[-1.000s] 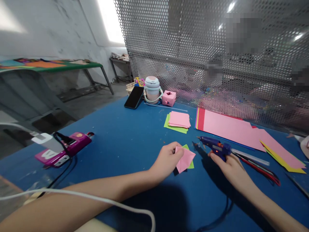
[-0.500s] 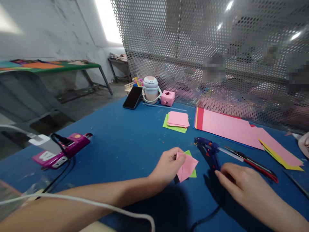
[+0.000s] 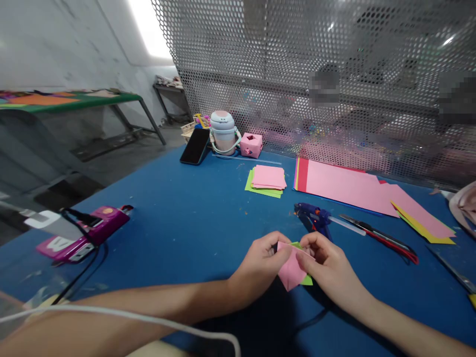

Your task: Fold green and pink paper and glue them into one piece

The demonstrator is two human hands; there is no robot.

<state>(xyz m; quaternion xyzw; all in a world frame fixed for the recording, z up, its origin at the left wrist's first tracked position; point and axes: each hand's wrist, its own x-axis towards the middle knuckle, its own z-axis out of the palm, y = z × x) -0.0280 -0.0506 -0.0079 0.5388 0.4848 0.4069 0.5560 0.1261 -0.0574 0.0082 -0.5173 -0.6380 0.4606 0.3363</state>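
Between my hands is a folded pink paper [image 3: 291,271], with a green paper [image 3: 308,280] showing behind it. My left hand [image 3: 262,258] pinches its left side, thumb in front. On the upper right edge, my right hand [image 3: 329,263] is closed with thumb and forefinger on the same paper. Just behind my right hand stands a blue glue gun [image 3: 312,214] with a clear glue stick in its back; its handle is partly hidden by the hand.
Stacked pink and green paper squares [image 3: 268,178] lie ahead, left of long coloured sheets [image 3: 342,187]. Cutters [image 3: 390,243] and scissors [image 3: 451,267] lie right. A phone [image 3: 195,146], flask [image 3: 223,133] and pink paper box [image 3: 251,145] stand at the back. A purple power strip [image 3: 89,233] sits left.
My right hand has left the glue gun's handle and moved left onto the folded paper. My left hand keeps its pinch. The whole view has shifted slightly.
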